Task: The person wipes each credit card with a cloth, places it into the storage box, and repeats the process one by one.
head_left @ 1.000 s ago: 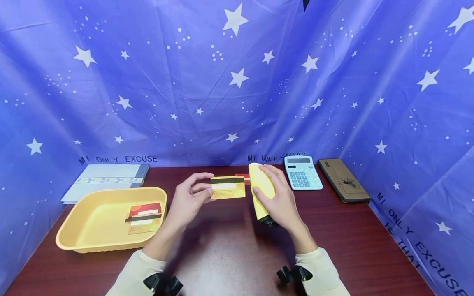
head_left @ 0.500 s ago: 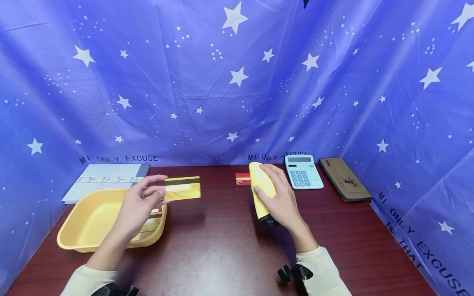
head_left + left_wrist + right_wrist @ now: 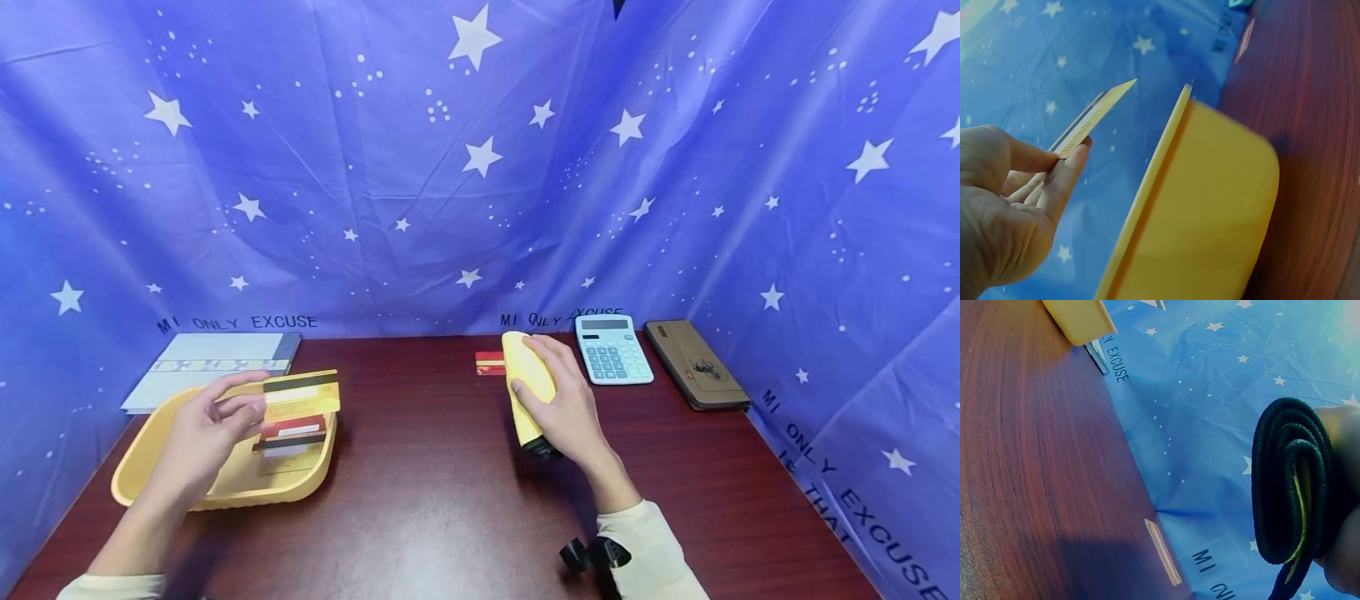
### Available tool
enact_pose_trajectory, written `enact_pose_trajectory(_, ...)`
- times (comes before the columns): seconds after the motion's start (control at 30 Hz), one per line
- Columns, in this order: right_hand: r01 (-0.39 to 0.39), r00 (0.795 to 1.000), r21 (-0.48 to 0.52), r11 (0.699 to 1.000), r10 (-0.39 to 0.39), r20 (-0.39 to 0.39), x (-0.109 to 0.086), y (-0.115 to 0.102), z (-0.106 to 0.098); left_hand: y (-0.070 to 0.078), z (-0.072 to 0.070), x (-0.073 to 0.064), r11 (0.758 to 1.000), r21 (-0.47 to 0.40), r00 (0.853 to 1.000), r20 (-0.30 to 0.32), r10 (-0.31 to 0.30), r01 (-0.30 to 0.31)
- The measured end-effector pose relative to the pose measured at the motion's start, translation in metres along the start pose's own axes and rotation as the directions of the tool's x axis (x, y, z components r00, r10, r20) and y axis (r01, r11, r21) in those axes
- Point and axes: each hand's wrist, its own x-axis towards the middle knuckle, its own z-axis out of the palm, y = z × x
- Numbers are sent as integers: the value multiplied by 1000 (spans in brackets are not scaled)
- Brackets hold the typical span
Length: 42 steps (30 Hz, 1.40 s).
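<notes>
My left hand (image 3: 201,437) pinches a yellow bank card (image 3: 302,398) with a black magnetic stripe between thumb and fingers. It hovers over the yellow plastic tub (image 3: 127,492). Inside the tub, red and yellow cards (image 3: 292,437) lie overlapped near its right side, partly covered from sight by the held card. In the left wrist view the bank card (image 3: 1088,124) is tilted, above the tub's rim. My right hand (image 3: 566,408) grips a rolled yellow cloth-like item (image 3: 528,383); its black, layered fabric end (image 3: 1285,481) faces the right wrist camera. What it is exactly, I cannot tell.
A red card (image 3: 490,363) lies at the table's back, partly behind the yellow roll. Further right are a light blue calculator (image 3: 613,350) and a brown wallet (image 3: 697,365). A white notebook-like object (image 3: 217,357) lies behind the tub. Blue star-printed curtain (image 3: 405,167) surrounds the table (image 3: 420,500).
My left hand has carried the yellow bank card leftward, from beside the yellow roll to over the tub. The right hand stays in place with the roll.
</notes>
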Motion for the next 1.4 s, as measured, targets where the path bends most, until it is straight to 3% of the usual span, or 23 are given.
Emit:
enact_pose_trajectory(0.13,3,1000,-2,1000,-3,0,1,0,-1,-9,-12,0,990,-137,1000,16,24,-22)
enact_pose_trajectory(0.23,5,1000,-2,1000,-5,1,1,0,-1,-14,-17,0,985,-174,1000,16,11,-8)
enact_pose_trajectory(0.4,5,1000,2,1000,-5,-6,2,0,-1,-19,-23,1,989,-139,998,16,-56,58)
enact_pose_trajectory(0.63,12,1000,0,1000,-12,-7,2,1,-1,-25,-27,3,993,-96,996,62,-60,66)
enact_pose_trajectory(0.83,12,1000,0,1000,-12,-13,1,0,-2,-27,-26,5,994,-51,995,35,-95,97)
enact_pose_trajectory(1.2,1,1000,6,1000,-1,-11,0,0,-3,-28,-23,9,985,143,995,-20,-97,99)
enact_pose_trajectory(1.3,-3,1000,9,1000,3,-10,0,1,-2,-29,-24,9,964,246,994,-42,-97,105)
enact_pose_trajectory(1.4,-3,1000,6,1000,3,-12,0,2,-2,-30,-25,9,924,362,992,-63,-108,124)
